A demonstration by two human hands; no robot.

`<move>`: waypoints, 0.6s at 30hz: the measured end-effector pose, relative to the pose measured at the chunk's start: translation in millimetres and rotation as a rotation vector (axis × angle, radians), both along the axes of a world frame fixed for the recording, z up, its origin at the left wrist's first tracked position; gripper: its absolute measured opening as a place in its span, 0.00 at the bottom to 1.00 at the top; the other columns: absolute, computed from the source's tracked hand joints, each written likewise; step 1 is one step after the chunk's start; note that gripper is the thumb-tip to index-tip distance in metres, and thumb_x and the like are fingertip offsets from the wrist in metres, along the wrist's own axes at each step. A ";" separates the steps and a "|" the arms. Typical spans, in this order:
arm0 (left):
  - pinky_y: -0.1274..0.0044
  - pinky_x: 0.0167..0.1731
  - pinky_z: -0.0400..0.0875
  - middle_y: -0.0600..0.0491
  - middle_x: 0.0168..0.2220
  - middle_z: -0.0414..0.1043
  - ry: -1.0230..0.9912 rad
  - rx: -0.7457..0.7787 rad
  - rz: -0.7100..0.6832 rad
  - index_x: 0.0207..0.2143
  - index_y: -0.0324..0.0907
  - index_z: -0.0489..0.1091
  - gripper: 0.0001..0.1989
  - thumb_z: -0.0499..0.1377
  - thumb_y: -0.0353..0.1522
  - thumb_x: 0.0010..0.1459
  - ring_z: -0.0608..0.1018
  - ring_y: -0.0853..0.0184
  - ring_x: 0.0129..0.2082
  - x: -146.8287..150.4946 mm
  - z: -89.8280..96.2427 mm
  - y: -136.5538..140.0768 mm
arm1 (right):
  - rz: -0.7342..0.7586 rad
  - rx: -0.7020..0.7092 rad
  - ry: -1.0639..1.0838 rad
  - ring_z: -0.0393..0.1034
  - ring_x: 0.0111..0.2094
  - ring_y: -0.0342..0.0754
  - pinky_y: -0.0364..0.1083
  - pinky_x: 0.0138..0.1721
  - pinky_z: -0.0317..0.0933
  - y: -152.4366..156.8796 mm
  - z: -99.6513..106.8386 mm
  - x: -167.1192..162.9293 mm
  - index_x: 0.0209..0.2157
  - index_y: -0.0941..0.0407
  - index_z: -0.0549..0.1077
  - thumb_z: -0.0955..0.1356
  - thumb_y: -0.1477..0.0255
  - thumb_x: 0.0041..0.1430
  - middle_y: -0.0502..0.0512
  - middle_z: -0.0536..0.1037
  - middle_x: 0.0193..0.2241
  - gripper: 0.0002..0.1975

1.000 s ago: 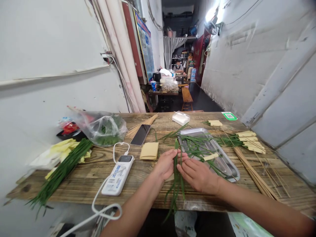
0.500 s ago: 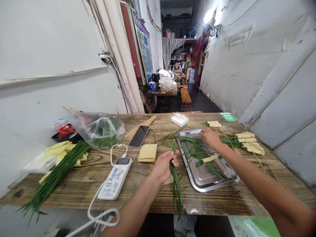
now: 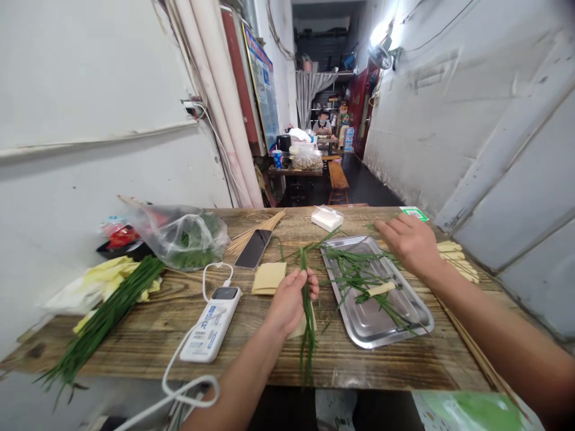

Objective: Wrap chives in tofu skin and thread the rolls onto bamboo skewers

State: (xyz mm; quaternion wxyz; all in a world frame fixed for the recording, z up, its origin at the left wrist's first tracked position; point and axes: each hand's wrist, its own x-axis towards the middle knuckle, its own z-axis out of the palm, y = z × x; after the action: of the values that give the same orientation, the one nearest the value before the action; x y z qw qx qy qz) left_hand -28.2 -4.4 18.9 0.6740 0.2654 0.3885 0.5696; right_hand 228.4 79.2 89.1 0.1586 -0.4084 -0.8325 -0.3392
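1. Greens (image 3: 308, 335) sit in the left hand (image 3: 290, 299), pinched between thumb and fingers; their long axis runs out from the person's body, with the lower ends near the table's (image 3: 148, 335) near edge.
2. A pale sheet (image 3: 297, 330) lies partly under the greens and that hand; a yellow stack (image 3: 268, 278) lies just to the left.
3. The right hand (image 3: 411, 239) is well apart, just beyond the tray's (image 3: 372, 344) far right corner, fingers bent downward. Green tips (image 3: 371, 226) show beside its fingertips; whether it grips anything cannot be told.
4. The tray lies between the right hand and the greens, holding loose stalks (image 3: 354, 269) and one wrapped roll (image 3: 381, 290).
5. Right of the tray, more rolls (image 3: 456, 263) and skewers (image 3: 467, 341) are partly hidden by the right forearm (image 3: 489, 317).
6. Beyond the stack lies a phone (image 3: 254, 248); a power bank (image 3: 209, 332) lies farther left, clear of both hands.
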 end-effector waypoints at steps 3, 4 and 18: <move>0.79 0.30 0.69 0.51 0.29 0.72 0.055 0.087 0.033 0.31 0.38 0.65 0.10 0.60 0.35 0.55 0.75 0.70 0.28 3.1 13.4 -13.3 | 0.345 0.134 -0.001 0.61 0.31 0.48 0.48 0.33 0.54 -57.6 12.0 -20.3 0.41 0.61 0.72 0.58 0.79 0.64 0.57 0.72 0.27 0.12; 0.78 0.32 0.70 0.50 0.30 0.73 0.075 0.110 0.021 0.30 0.38 0.65 0.11 0.60 0.36 0.55 0.76 0.68 0.30 6.4 16.1 -19.3 | 0.418 0.150 -0.010 0.62 0.32 0.48 0.48 0.32 0.54 -74.8 10.9 -28.9 0.41 0.61 0.72 0.59 0.79 0.64 0.57 0.73 0.27 0.11; 0.85 0.15 0.45 0.62 0.20 0.57 0.154 0.038 -0.268 0.29 0.40 0.59 0.17 0.61 0.42 0.51 0.55 0.80 0.14 20.7 0.3 -86.9 | 0.438 -0.092 0.372 0.68 0.34 0.49 0.48 0.34 0.66 -158.6 -67.6 -82.4 0.53 0.61 0.67 0.59 0.78 0.63 0.59 0.76 0.31 0.17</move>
State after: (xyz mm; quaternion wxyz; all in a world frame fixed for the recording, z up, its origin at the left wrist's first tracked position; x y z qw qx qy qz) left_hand -7.5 -91.2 19.2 0.7069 0.3705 0.3895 0.4597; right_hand 146.0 -79.4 21.5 0.3594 -0.2809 -0.8719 -0.1783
